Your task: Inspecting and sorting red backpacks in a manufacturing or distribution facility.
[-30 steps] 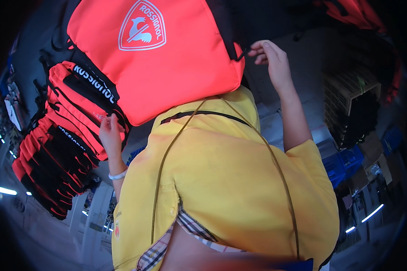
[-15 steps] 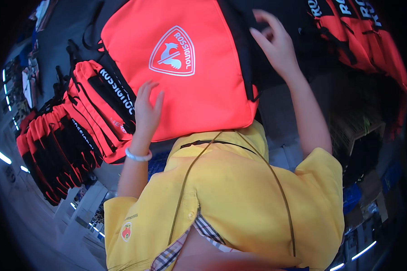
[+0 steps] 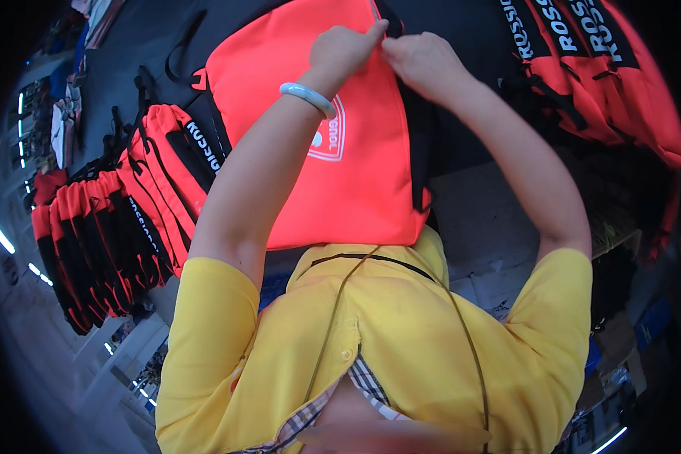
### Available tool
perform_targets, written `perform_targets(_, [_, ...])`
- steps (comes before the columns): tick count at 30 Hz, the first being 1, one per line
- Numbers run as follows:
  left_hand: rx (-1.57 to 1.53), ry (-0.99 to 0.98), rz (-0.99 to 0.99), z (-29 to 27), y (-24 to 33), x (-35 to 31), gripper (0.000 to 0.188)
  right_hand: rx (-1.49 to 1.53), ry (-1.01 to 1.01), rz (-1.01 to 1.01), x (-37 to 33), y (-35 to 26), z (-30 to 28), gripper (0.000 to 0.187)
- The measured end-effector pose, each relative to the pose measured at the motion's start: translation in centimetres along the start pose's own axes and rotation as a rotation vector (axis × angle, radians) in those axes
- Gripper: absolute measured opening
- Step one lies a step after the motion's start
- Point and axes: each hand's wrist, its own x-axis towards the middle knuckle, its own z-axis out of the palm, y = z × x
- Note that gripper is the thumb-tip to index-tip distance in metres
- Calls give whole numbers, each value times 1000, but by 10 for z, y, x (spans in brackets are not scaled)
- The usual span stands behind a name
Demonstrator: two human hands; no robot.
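A large red backpack (image 3: pixel 280 197) with black sides lies flat in front of me, its pale printed emblem partly covered by my left forearm. My left hand (image 3: pixel 344 51), with a pale bangle (image 3: pixel 308 98) on the wrist, reaches across the front panel and is closed on the bag's upper right edge. Right beside it my right hand (image 3: pixel 425 64) pinches the same edge from the black side. The fingertips of both hands nearly meet there. A thin grey zip line (image 3: pixel 374 9) runs up from that spot. Whether a zip pull sits between the fingers is hidden.
Several red and black bags (image 3: pixel 98 242) stand in a row at the left, with a larger one (image 3: pixel 159 151) against the backpack. More such bags (image 3: pixel 605 91) lie at the far right. Beneath everything is a dark table surface (image 3: pixel 469 23). A loose black strap (image 3: pixel 178 57) curls at the upper left.
Both hands were open and apart, the left over the lower front panel, the right beyond the right side. They have come together and closed on the upper right edge.
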Motion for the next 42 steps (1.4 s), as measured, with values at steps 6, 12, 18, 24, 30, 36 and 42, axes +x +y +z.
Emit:
perform_targets(6, [-16,191,429,-29,-2,-62,46,-57,46,-10,-64,-61,-58,5])
perform_targets(12, [-460,240,483,-142,-35,-117,37,-144,-77,-105,-96,-136,-118,7])
perform_targets(18, [-530,395,383,-238,-117,-166,41,321,-435,-120,-85,-173,-186,14])
perform_targets(24, [-9,250,396,-250,-97,-305,33,897,29,-135,34,-206,-183,24])
perform_targets(30, [-145,337,197,-266,-147,-375,27,858,69,-160,53,-269,-142,43])
perform_targets(36, [-246,688,86,-242,-206,-369,22,907,-872,99,0,-287,-107,36])
perform_targets(42, [427,1212,456,-248,-209,-361,62,850,524,-213,-5,-261,-142,45])
